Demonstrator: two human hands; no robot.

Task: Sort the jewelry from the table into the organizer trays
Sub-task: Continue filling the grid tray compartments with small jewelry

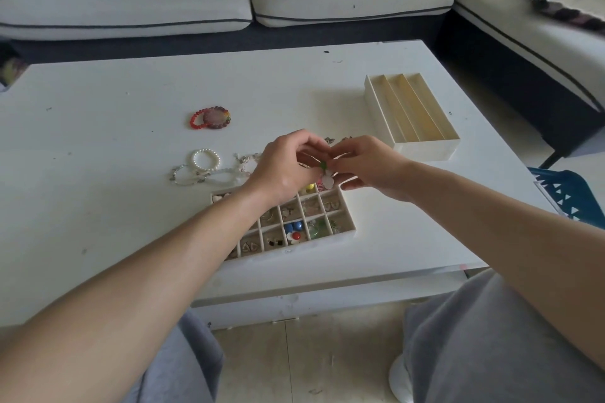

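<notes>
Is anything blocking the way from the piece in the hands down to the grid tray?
Nothing visible. The left hand and right hand pinch the green-and-white piece just above the lidless grid tray; only the left forearm covers its left compartments.

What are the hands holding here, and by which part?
Left hand and right hand pinch a small trinket at its green top.

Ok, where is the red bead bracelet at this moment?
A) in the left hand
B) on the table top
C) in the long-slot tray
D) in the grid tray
B: the red bead bracelet lies on the table, outside the grid tray and the long-slot tray.
</notes>
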